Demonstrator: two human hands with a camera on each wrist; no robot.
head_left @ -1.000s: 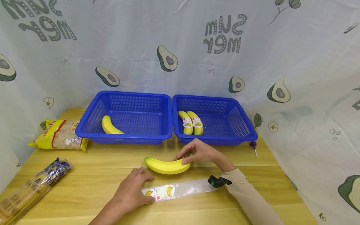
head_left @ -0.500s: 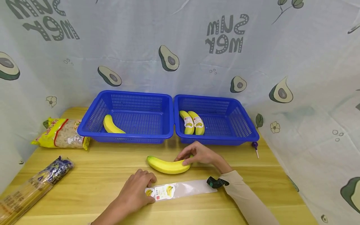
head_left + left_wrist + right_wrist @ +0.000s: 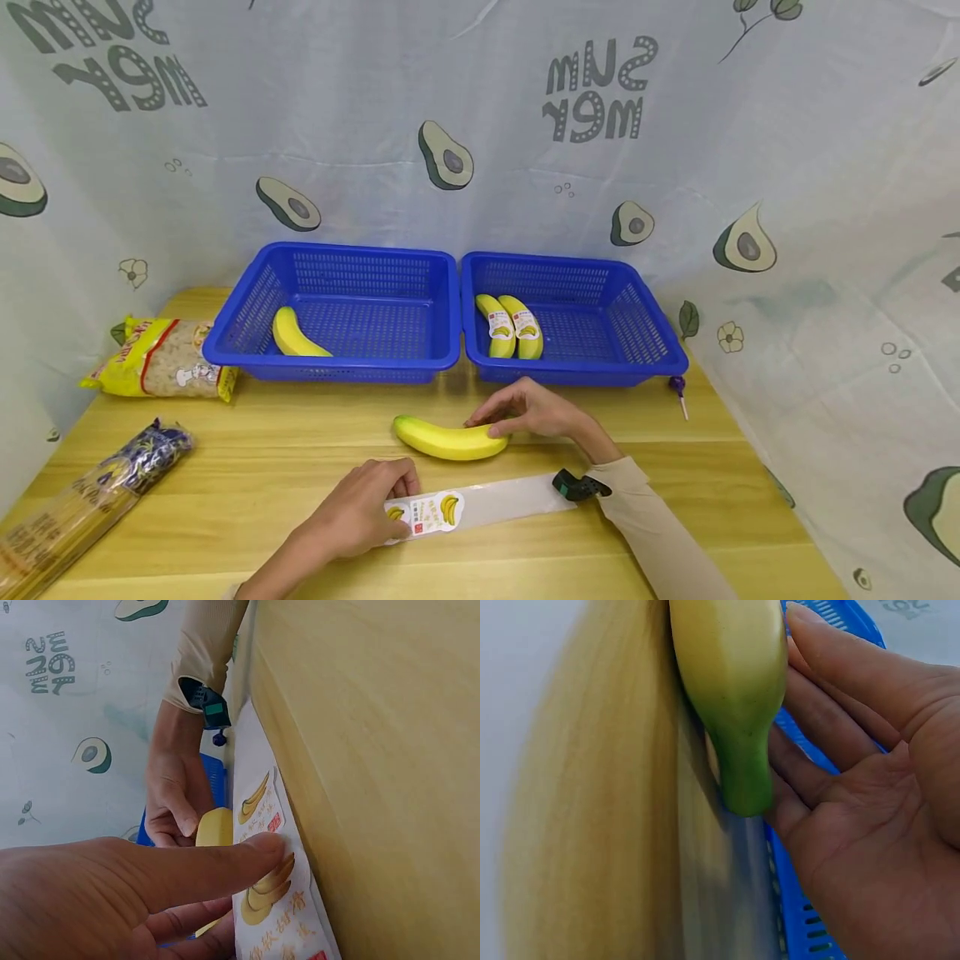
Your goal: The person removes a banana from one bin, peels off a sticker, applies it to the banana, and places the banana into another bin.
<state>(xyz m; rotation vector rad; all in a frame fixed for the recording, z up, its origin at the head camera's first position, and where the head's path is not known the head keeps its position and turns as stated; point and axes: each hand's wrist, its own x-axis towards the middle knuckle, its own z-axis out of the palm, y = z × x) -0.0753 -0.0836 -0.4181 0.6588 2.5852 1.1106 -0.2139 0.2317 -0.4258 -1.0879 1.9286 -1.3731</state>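
Left hand point(image 3: 358, 510): thumb and fingers nearly closed, pinching the left end of a clear sticker strip point(image 3: 495, 505). Right hand point(image 3: 536, 410): partly closed, thumb and fingers round the right end of a loose banana point(image 3: 448, 442). Key relation: banana sits just beyond the strip, on or barely over the bench point(image 3: 262, 467), can't tell which; long axis runs left-right, roughly along the strip. Right hand nearer, touching; left hand apart from it. Behind: left basket point(image 3: 337, 364), one banana inside; right basket point(image 3: 592, 367), two labelled bananas point(image 3: 523, 323).
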